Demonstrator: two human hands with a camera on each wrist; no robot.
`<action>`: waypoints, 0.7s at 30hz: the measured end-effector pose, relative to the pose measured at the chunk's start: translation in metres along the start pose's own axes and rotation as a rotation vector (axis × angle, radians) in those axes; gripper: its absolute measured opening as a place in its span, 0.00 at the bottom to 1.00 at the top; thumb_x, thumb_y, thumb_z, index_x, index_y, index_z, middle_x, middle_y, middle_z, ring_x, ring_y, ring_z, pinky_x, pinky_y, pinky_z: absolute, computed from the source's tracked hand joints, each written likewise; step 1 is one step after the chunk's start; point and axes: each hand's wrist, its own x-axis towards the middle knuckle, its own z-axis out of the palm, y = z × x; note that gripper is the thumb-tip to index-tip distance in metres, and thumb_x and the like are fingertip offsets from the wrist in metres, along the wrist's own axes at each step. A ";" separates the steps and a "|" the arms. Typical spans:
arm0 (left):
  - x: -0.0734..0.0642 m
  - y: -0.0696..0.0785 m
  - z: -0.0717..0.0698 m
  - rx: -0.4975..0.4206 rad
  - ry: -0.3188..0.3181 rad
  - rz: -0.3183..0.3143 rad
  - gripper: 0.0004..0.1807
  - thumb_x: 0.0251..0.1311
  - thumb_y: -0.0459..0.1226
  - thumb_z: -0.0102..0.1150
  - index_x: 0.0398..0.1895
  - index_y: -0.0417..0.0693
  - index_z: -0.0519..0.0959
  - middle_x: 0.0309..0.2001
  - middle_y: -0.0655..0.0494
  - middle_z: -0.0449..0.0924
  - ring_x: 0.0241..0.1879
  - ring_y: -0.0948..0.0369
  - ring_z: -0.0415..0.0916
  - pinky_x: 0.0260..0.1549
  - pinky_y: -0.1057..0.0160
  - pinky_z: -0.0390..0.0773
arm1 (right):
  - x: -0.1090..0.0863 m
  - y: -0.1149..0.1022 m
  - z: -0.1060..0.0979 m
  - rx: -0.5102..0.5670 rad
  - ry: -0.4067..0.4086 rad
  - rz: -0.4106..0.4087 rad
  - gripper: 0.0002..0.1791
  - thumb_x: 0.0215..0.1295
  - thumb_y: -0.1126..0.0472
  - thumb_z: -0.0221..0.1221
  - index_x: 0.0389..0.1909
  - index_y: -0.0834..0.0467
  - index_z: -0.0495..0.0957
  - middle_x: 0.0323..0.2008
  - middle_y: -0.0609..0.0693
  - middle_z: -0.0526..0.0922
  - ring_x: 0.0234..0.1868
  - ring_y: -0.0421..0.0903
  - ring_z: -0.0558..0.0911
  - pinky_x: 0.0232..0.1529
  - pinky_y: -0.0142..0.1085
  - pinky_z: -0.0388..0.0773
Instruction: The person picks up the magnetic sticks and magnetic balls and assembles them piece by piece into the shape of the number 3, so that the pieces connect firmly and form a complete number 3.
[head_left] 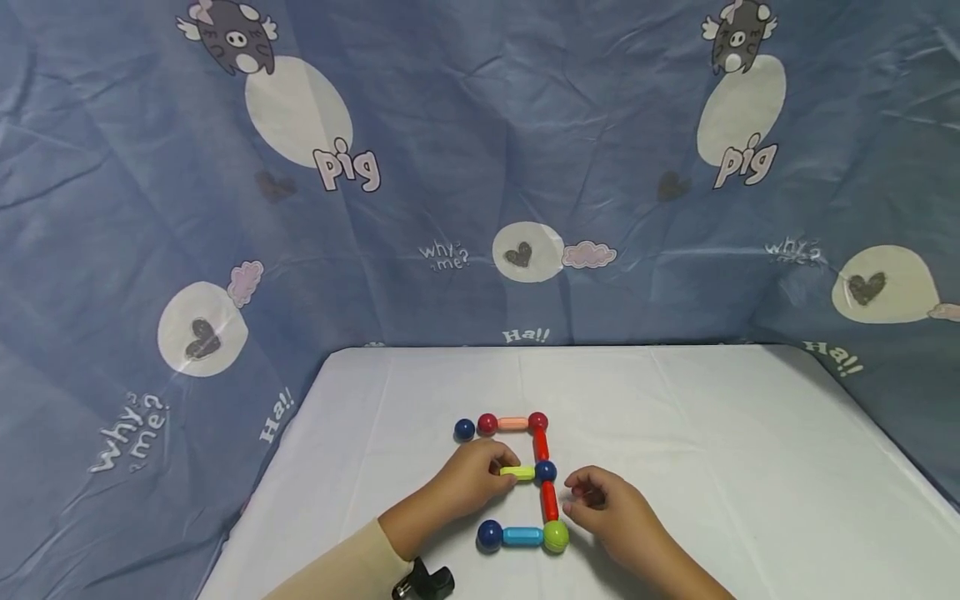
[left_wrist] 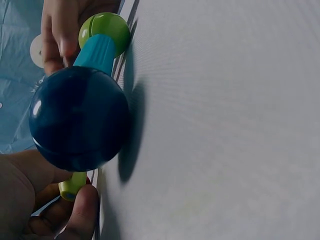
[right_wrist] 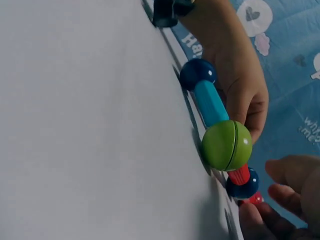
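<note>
My left hand pinches a yellow-green stick between thumb and fingers. Its right end meets a blue ball midway along a building figure of sticks and balls on the table. From that ball one red stick runs back to a red ball, another red stick forward to a green ball. A light blue stick joins the green ball to a dark blue ball. Just right of the figure, my right hand holds nothing, its fingers loosely bent.
A peach stick links the back red ball to another red ball. Beside that one lies a separate dark blue ball. White cloth covers the table, and a blue printed curtain hangs behind it.
</note>
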 end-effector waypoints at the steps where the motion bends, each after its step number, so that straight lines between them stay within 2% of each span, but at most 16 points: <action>1: 0.000 0.000 0.000 -0.001 0.000 0.000 0.08 0.59 0.37 0.76 0.40 0.57 0.88 0.34 0.67 0.79 0.35 0.65 0.74 0.36 0.68 0.77 | 0.004 -0.002 0.001 -0.006 0.013 0.000 0.15 0.60 0.58 0.75 0.46 0.51 0.83 0.40 0.44 0.84 0.40 0.41 0.83 0.44 0.36 0.82; 6: -0.001 -0.001 -0.001 -0.002 -0.002 0.003 0.08 0.59 0.37 0.76 0.40 0.57 0.88 0.34 0.67 0.79 0.35 0.65 0.75 0.37 0.67 0.77 | 0.022 -0.006 0.006 -0.052 0.028 -0.003 0.19 0.58 0.59 0.76 0.50 0.50 0.84 0.44 0.47 0.83 0.43 0.41 0.84 0.50 0.44 0.85; 9: -0.001 -0.002 0.000 -0.005 -0.009 0.005 0.08 0.59 0.37 0.76 0.40 0.58 0.88 0.35 0.68 0.80 0.35 0.66 0.75 0.37 0.67 0.77 | 0.030 -0.007 0.009 -0.071 0.014 0.003 0.20 0.58 0.58 0.76 0.51 0.49 0.84 0.44 0.46 0.83 0.44 0.42 0.84 0.49 0.44 0.86; 14: 0.000 -0.004 0.000 0.005 -0.012 0.019 0.08 0.59 0.37 0.76 0.40 0.59 0.88 0.36 0.69 0.80 0.35 0.67 0.75 0.38 0.67 0.78 | 0.038 -0.008 0.012 -0.045 0.005 0.026 0.19 0.60 0.57 0.76 0.52 0.47 0.84 0.44 0.45 0.84 0.46 0.43 0.85 0.49 0.44 0.86; 21: -0.001 -0.006 -0.005 0.027 -0.005 0.040 0.09 0.59 0.38 0.75 0.42 0.57 0.88 0.36 0.68 0.81 0.35 0.68 0.75 0.37 0.67 0.77 | 0.043 -0.008 0.017 -0.013 0.016 0.009 0.13 0.63 0.58 0.74 0.47 0.47 0.84 0.43 0.42 0.87 0.46 0.42 0.85 0.48 0.43 0.85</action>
